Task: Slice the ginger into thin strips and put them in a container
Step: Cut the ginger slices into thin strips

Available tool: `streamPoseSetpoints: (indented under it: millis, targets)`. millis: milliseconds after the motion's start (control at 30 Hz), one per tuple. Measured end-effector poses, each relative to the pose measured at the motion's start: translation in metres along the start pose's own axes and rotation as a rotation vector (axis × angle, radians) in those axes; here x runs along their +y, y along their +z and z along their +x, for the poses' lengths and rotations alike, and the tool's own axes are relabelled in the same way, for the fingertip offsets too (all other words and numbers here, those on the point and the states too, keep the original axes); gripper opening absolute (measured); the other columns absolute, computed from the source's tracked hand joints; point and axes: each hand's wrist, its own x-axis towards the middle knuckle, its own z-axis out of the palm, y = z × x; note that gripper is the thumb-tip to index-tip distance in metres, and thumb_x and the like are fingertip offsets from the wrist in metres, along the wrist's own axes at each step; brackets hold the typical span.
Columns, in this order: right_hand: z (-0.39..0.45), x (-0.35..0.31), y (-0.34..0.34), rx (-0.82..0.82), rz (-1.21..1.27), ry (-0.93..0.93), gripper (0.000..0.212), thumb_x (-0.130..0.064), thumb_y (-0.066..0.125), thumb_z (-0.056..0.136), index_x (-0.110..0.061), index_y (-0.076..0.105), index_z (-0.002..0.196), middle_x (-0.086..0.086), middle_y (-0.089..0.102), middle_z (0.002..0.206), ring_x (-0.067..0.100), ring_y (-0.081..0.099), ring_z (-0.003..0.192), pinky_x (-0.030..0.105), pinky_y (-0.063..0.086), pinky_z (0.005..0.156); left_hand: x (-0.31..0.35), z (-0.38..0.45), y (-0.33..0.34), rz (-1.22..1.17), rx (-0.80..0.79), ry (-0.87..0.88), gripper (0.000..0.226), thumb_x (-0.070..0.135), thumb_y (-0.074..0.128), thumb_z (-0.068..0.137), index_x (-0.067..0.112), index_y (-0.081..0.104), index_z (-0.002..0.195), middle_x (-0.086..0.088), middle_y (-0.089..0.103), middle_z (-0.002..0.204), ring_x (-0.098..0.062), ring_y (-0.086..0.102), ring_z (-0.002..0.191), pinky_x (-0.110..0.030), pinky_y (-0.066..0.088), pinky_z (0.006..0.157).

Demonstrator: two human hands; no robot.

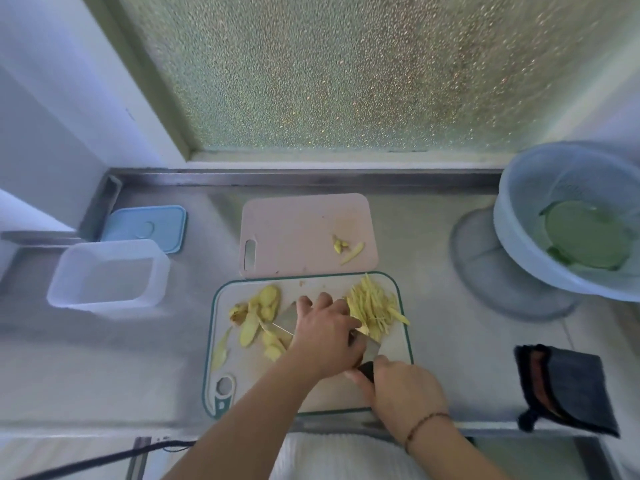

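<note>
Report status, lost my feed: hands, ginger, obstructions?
Right hand grips knife; left hand steadies ginger. Strips piled on board. Container open, path clear.

On the desk, the near board lies in the middle, with the far board touching its far edge. Strips are piled at the near board's far right, slices on its left. The container sits well to the left, its lid just behind. A colander stands far right, a cloth near right.
</note>
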Motion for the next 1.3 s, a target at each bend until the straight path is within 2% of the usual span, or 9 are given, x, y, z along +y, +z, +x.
streamPoseSetpoints:
  millis: [67,133,367,467,567,633,767,967,1300]
  targets:
    - [-0.001,0.000,0.001,0.027,0.001,0.004,0.093,-0.078,-0.017,0.076,-0.021,0.052,0.102,-0.001,0.068,0.098,0.019,0.068,0.087,0.030,0.042,0.063,0.003,0.001,-0.002,-0.052,0.039,-0.008,0.038,0.045,0.047,0.089,0.033,0.076,0.110,0.009,0.070,0.107,-0.024,0.052,0.108,-0.045,0.028,0.091]
    - [0.000,0.003,0.003,0.065,-0.001,0.020,0.113,-0.073,-0.047,0.045,-0.024,0.044,0.091,-0.004,0.068,0.095,0.016,0.068,0.083,0.029,0.041,0.060,0.002,0.000,-0.005,-0.132,0.112,-0.069,0.025,0.034,0.061,0.090,0.028,0.077,0.107,0.006,0.072,0.105,-0.025,0.055,0.107,-0.044,0.027,0.090]
    - [0.003,0.003,0.000,0.027,0.019,0.000,0.119,-0.072,-0.053,0.028,-0.027,0.038,0.090,-0.007,0.065,0.090,0.014,0.060,0.070,0.028,0.040,0.057,-0.006,0.013,-0.015,-0.047,0.083,-0.183,0.025,0.027,0.053,0.102,0.024,0.073,0.116,0.001,0.069,0.115,-0.027,0.049,0.114,-0.042,0.027,0.098]
    - [0.004,0.004,0.002,0.036,0.033,0.015,0.107,-0.075,-0.044,0.040,-0.028,0.039,0.089,-0.006,0.062,0.083,0.014,0.060,0.071,0.026,0.042,0.059,-0.016,0.019,-0.021,-0.259,0.218,-0.175,0.027,0.014,0.054,0.101,0.020,0.074,0.119,-0.006,0.075,0.108,-0.031,0.061,0.104,-0.038,0.035,0.097]
    - [0.004,0.010,0.005,0.063,0.101,0.024,0.085,-0.076,-0.021,0.061,-0.028,0.043,0.089,-0.009,0.053,0.072,0.011,0.057,0.067,0.024,0.044,0.058,-0.052,0.015,-0.028,-0.437,0.434,-0.221,0.032,-0.005,0.064,0.086,0.014,0.079,0.108,-0.012,0.077,0.090,-0.033,0.070,0.083,-0.038,0.056,0.084]
    - [0.003,0.014,0.008,0.093,0.119,0.039,0.077,-0.076,-0.011,0.071,-0.028,0.046,0.089,-0.009,0.055,0.072,0.008,0.060,0.069,0.024,0.048,0.062,-0.089,0.009,-0.025,-0.468,0.517,-0.303,0.041,-0.016,0.064,0.077,0.012,0.080,0.103,-0.010,0.078,0.089,-0.031,0.072,0.084,-0.039,0.059,0.082]
    - [0.000,0.016,0.010,0.118,0.160,0.110,0.074,-0.076,-0.007,0.074,-0.030,0.049,0.090,-0.010,0.059,0.074,0.006,0.059,0.069,0.024,0.051,0.066,-0.132,-0.005,-0.025,-0.452,0.351,-0.491,0.033,0.001,0.064,0.087,0.023,0.078,0.107,0.002,0.077,0.093,-0.027,0.063,0.099,-0.036,0.046,0.094]
    - [-0.004,0.011,0.007,0.125,0.237,0.182,0.057,-0.073,0.009,0.084,-0.030,0.046,0.076,-0.011,0.057,0.069,0.003,0.057,0.065,0.020,0.045,0.058,-0.153,-0.019,-0.027,-0.278,0.339,-0.655,0.025,0.021,0.055,0.097,0.024,0.076,0.109,-0.005,0.075,0.101,-0.027,0.061,0.103,-0.033,0.035,0.094]
    - [-0.004,0.004,0.010,0.096,0.263,0.218,0.066,-0.077,0.008,0.078,-0.028,0.052,0.076,-0.008,0.061,0.070,0.006,0.058,0.065,0.023,0.051,0.063,-0.125,-0.014,-0.018,0.018,0.156,-0.417,0.039,0.058,0.058,0.090,0.030,0.069,0.116,0.010,0.058,0.123,-0.022,0.043,0.117,-0.038,0.029,0.096]
